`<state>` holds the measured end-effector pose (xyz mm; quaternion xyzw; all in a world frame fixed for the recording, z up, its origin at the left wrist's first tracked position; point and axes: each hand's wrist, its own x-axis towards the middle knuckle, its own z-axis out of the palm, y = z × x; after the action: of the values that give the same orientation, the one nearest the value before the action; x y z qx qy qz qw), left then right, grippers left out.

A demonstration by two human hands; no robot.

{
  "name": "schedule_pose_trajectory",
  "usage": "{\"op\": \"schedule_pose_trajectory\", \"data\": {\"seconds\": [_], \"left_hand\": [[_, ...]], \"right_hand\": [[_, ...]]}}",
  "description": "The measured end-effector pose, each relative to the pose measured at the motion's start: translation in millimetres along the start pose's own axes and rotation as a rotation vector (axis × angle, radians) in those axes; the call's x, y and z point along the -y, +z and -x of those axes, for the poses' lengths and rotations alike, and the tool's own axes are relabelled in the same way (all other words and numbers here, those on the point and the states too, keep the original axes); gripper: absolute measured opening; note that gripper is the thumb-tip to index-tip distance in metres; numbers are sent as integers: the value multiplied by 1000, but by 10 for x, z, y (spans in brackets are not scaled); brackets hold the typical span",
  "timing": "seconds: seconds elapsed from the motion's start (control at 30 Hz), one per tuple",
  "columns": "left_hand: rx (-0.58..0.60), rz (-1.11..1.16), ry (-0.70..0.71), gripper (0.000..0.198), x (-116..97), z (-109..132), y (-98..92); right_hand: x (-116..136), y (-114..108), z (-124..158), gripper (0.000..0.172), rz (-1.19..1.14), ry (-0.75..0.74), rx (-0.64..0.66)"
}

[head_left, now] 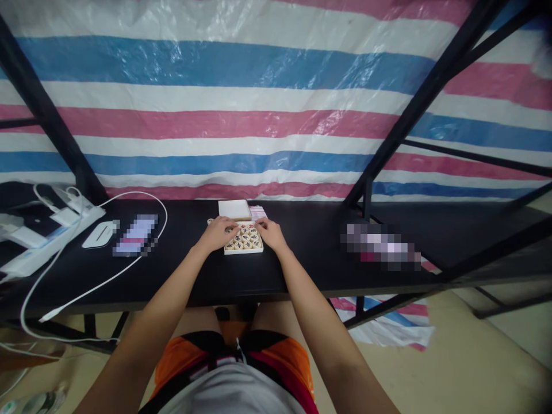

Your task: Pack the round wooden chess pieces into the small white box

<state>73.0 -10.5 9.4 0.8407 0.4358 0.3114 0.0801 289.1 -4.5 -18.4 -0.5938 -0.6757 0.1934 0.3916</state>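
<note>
A small white open box [244, 251] sits on the black desk before me, filled with rows of round cream xiangqi pieces [245, 237] marked with black and red characters. My left hand [219, 233] reaches over the box's upper left corner, fingers curled in against the pieces; whatever lies under them is hidden. At the upper right corner is my right hand [271, 233], its thumb and fingers drawn together at the box's edge by the top row. A loose piece [210, 221] shows just past my left hand. Behind the box lies a white box lid [233, 210].
A printed pink-and-white paper [258, 213] lies beside the lid. To the left are a power strip [52, 238] with chargers, white cables [92, 292], a white device [99, 234] and a blurred phone [137, 234]. A blurred item [379, 247] lies right. Black metal posts [401, 121] frame the desk.
</note>
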Motion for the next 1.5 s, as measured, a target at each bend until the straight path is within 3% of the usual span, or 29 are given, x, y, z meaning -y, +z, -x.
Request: {"op": "schedule_pose_trajectory", "data": {"seconds": [0.13, 0.33, 0.47, 0.6, 1.03, 1.17, 1.33, 1.5], "left_hand": [[36, -88, -31, 34, -7, 21, 13], [33, -11, -28, 38, 48, 10, -31], [-87, -123, -217, 33, 289, 69, -158], [2, -270, -369, 31, 461, 165, -236], [106, -343, -468, 18, 246, 156, -321], [37, -255, -422, 15, 231, 145, -327], [-99, 4, -220, 16, 148, 100, -249], [-108, 157, -85, 24, 36, 88, -118]], "right_hand": [[-2, 2, -1, 21, 15, 6, 1], [8, -1, 0, 20, -1, 14, 7], [4, -2, 0, 21, -7, 15, 10], [3, -1, -2, 21, -13, 9, 13], [-2, 4, -12, 22, 5, -4, 14], [5, 4, -4, 21, 0, 1, 8], [32, 3, -1, 22, 8, -11, -35], [207, 7, 35, 34, -71, -243, -137]]}}
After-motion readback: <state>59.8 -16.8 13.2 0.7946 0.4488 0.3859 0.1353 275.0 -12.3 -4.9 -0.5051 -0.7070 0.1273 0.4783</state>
